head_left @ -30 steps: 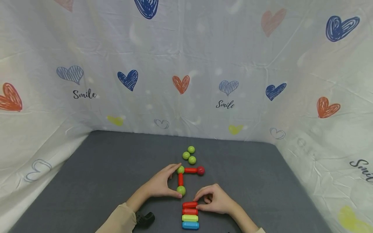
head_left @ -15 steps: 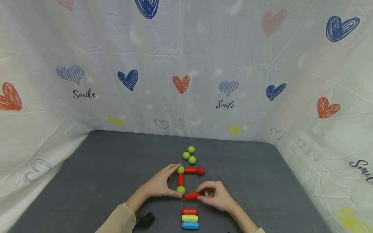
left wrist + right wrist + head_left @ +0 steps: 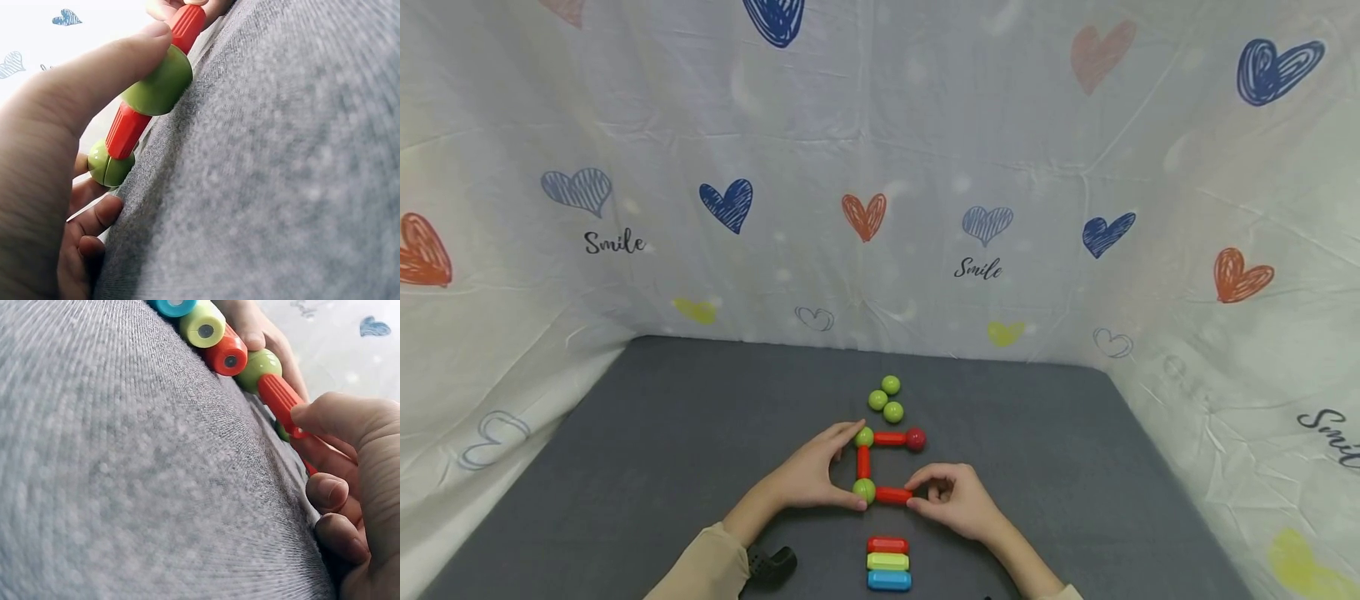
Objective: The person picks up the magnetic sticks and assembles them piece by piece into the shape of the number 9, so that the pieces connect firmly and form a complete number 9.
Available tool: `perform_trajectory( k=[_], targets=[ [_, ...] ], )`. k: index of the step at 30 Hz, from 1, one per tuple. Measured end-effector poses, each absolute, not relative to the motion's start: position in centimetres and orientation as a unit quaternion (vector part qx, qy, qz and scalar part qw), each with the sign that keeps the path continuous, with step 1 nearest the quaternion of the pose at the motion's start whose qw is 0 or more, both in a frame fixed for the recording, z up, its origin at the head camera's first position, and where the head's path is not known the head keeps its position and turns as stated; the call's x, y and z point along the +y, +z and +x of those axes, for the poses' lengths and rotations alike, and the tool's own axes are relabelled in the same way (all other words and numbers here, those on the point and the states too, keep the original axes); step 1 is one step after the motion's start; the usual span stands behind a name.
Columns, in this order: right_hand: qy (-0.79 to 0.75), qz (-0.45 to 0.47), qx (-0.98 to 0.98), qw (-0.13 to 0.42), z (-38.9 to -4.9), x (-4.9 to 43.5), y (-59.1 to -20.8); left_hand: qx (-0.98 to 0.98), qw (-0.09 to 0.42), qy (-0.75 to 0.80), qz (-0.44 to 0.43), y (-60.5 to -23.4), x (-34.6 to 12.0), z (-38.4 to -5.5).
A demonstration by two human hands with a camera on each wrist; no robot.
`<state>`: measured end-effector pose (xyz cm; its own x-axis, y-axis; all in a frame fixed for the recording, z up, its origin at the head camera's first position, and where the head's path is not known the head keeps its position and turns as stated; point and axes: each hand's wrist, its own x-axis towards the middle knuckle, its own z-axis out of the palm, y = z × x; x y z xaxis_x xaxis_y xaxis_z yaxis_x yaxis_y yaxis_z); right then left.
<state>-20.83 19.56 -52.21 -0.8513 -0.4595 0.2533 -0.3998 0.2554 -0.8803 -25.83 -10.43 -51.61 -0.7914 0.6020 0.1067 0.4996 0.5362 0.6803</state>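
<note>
My left hand (image 3: 812,473) spans one side of a C-shaped frame of balls and sticks, thumb on the near green ball (image 3: 864,491) and fingertips at the far green ball (image 3: 864,437). A red stick (image 3: 863,463) joins these two balls. From the far one another red stick runs right to a red ball (image 3: 915,439). With thumb and forefinger, my right hand (image 3: 951,498) pinches the outer end of a red magnetic stick (image 3: 891,496). Its inner end meets the near green ball (image 3: 259,370), as the right wrist view also shows.
Red (image 3: 887,545), yellow (image 3: 887,562) and blue (image 3: 889,580) sticks lie side by side nearest me, with round metal discs in their ends. Beyond the frame sit three loose green balls (image 3: 877,400). A black object (image 3: 772,567) is by the left sleeve. A heart-printed sheet surrounds the grey tabletop (image 3: 722,392).
My right hand has lifted the top red stick off the row and carried it forward to the near green ball, where its end now meets the ball. My left hand has stayed put.
</note>
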Motion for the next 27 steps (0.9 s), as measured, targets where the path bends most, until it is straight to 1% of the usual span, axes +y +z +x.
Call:
perform_trajectory(
  k=[9, 22, 27],
  targets=[
    [-0.539, -0.274, 0.796, 0.038, -20.95, 19.62, -52.44, 0.868, 0.08, 0.369, 0.324, -51.52, -10.51, -25.83],
    [-0.518, -0.267, 0.812, 0.026, -20.88, 19.53, -52.35, 0.875, 0.073, 0.367, 0.309, -51.4, -10.38, -25.73],
    [-0.52, -0.273, 0.809, 0.009, -20.82, 19.49, -52.35, 0.876, 0.071, 0.37, 0.302, -51.5, -10.36, -25.7]
  ],
)
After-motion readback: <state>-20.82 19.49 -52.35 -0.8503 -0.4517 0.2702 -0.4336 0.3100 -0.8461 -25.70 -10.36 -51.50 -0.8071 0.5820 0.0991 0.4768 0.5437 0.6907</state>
